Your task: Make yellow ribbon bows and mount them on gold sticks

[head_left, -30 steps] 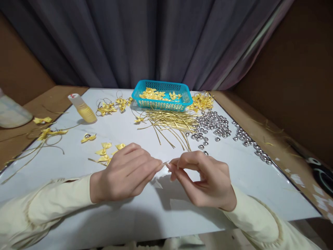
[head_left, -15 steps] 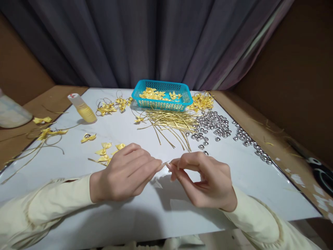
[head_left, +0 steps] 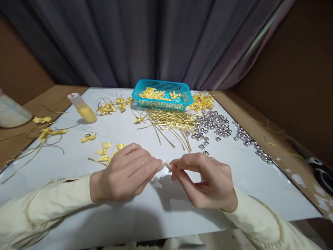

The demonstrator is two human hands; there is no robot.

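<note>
My left hand (head_left: 130,173) is closed, its thumb and fingertips pinched together on one end of a thin pale strand (head_left: 165,162). Facing it, my right hand (head_left: 205,177) pinches the other end between thumb and forefinger. Only a short bit of the strand shows in the small gap between the hands, too small to name more exactly. Several yellow ribbon bows (head_left: 104,148) lie just beyond my left hand, partly covered by it. Past the fingertips is a pile of gold cords (head_left: 174,119).
A blue plastic basket (head_left: 162,105) holding yellow bows stands at the back. Silver beads (head_left: 214,121) are scattered at the right. At the left stand a yellow glue bottle (head_left: 84,109) and a large whitish bottle (head_left: 13,109). Black-handled scissors (head_left: 322,175) lie at the right edge.
My right hand has shifted very slightly to the right, so the gap between the fingertips is a touch wider. Otherwise things look the same.
</note>
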